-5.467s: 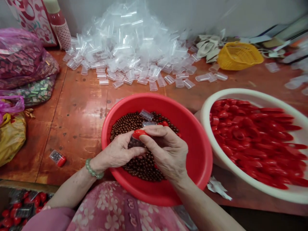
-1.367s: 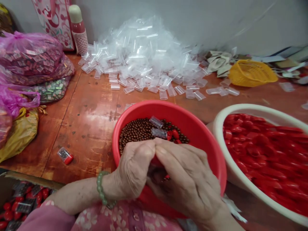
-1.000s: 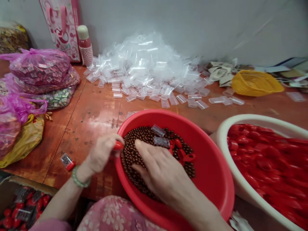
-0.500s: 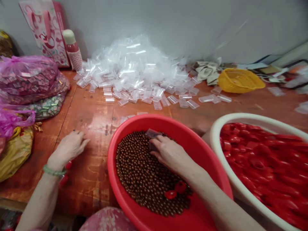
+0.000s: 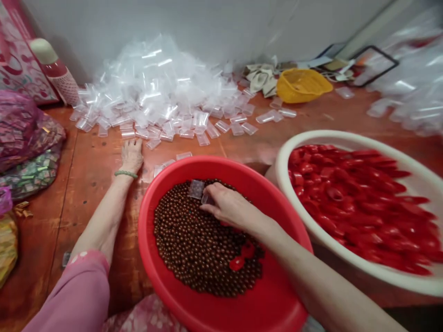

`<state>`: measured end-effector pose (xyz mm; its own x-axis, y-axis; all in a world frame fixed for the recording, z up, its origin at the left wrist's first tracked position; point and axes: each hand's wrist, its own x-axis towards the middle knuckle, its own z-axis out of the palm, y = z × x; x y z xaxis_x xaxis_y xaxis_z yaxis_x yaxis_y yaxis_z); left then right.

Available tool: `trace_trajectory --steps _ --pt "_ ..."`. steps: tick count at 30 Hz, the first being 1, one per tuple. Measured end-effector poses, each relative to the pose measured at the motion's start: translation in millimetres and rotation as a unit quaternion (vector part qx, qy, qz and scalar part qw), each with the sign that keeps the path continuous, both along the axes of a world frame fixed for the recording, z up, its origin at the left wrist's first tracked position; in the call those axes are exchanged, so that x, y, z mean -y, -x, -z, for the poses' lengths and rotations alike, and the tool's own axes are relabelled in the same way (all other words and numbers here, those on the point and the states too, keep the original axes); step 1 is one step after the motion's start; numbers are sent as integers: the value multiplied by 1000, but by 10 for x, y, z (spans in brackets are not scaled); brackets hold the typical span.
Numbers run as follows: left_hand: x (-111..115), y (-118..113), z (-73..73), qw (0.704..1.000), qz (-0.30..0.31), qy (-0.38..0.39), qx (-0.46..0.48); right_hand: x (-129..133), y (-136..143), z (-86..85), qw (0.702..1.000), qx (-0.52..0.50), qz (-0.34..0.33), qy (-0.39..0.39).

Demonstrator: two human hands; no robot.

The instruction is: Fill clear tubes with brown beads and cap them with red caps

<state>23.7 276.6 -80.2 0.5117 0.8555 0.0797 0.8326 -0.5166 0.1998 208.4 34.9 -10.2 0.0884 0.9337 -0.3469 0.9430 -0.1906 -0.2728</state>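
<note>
Brown, glossy round beads [image 5: 204, 244] fill my smooth red plastic basin [image 5: 277, 295], where my right hand [image 5: 228, 208] pinches a small clear plastic case [image 5: 206, 199].
My left hand [image 5: 131, 156] lies flat with loose fingers, holding nothing, on the worn orange table [image 5: 97, 175], reaching toward the crinkled heap of transparent cases [image 5: 155, 92] at 12 o'clock; a white tub of shiny red caps [image 5: 349, 193] sits at 3 o'clock.
</note>
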Motion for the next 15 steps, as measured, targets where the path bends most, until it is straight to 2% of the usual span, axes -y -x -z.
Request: trace_trajectory --steps 3,6,11,15 --pt "175 57 -1 1000 20 9 1 -36 -11 31 988 -130 86 -16" --pt "361 167 -65 999 29 20 6 -56 39 134 964 -232 128 0" --pt "552 444 -187 998 16 53 27 -3 199 340 933 -310 165 76" --pt "753 665 -281 987 -6 96 128 119 358 434 903 -362 165 160"
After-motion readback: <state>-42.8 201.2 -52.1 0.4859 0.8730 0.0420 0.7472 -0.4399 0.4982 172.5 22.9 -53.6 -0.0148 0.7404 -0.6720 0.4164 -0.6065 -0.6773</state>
